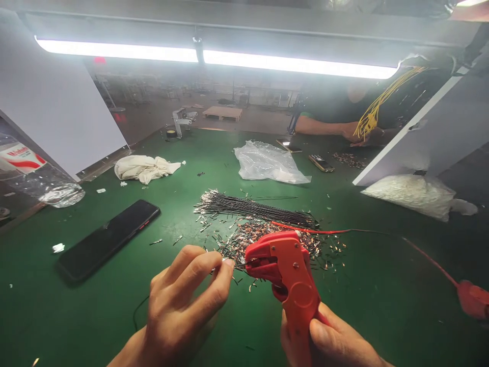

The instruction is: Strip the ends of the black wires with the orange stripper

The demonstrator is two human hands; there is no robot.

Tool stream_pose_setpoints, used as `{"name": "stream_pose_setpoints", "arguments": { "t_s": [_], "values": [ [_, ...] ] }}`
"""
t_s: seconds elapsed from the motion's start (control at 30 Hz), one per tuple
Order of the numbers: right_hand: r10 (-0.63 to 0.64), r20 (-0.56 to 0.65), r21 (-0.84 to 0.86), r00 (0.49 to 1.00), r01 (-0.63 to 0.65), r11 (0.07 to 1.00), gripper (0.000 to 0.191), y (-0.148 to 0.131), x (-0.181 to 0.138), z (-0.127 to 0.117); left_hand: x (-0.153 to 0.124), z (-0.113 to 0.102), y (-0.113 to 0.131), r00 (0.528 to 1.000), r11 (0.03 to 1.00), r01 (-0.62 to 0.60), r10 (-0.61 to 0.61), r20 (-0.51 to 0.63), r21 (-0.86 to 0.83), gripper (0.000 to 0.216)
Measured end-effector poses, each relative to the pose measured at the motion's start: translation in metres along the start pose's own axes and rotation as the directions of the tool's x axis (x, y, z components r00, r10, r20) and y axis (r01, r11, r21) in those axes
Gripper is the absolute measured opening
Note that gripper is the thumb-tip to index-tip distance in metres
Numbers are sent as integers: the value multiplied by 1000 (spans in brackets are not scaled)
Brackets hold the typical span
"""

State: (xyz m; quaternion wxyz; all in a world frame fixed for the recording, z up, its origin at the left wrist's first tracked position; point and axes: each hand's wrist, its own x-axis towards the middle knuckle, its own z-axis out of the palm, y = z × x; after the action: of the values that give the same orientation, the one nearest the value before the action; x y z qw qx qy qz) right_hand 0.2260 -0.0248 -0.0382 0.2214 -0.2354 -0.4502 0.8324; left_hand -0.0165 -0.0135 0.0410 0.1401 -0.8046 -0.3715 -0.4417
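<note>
**Crimp tool gripped, wire end pinched**

Right hand, partly cut off at the near edge, was closed around the red crimping tool. Left hand pinched a thin wire, hard to make out, at the tool's nose. Beyond lay loose terminals, a black wire bundle; phone left.

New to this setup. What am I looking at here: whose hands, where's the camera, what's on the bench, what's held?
One picture, from a camera worn on a person's head, looking down at their own two bare hands over a green bench top. The right hand grips a red hand tool by its handle. The left hand pinches something thin at the tool's nose, too small to make out. Just beyond lie a bundle of black wires and a pile of small metal pieces. A black phone lies to the left, a clear plastic bag further back. Across the bench, another person's arm rests near yellow wires.
</note>
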Motion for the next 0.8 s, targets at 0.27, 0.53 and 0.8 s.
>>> {"name": "stream_pose_setpoints", "arguments": {
  "t_s": [0.27, 0.53, 0.8],
  "values": [
    [8, -26, -29, 1000, -9, 1000, 57, 13, -3, -6, 0, -1, 1, 1000, 1000, -3, 3, 5, 10, 23],
    [10, -26, -42, 1000, -11, 999, 55, 7, -4, -2, -1, 2, 1, 1000, 999, 2, -2, 5, 47, 23],
    [15, -103, -53, 995, -21, 998, 54, -13, -10, 6, -5, 7, -2, 1000, 997, 23, -23, -8, 73, 23]
  ]
}}
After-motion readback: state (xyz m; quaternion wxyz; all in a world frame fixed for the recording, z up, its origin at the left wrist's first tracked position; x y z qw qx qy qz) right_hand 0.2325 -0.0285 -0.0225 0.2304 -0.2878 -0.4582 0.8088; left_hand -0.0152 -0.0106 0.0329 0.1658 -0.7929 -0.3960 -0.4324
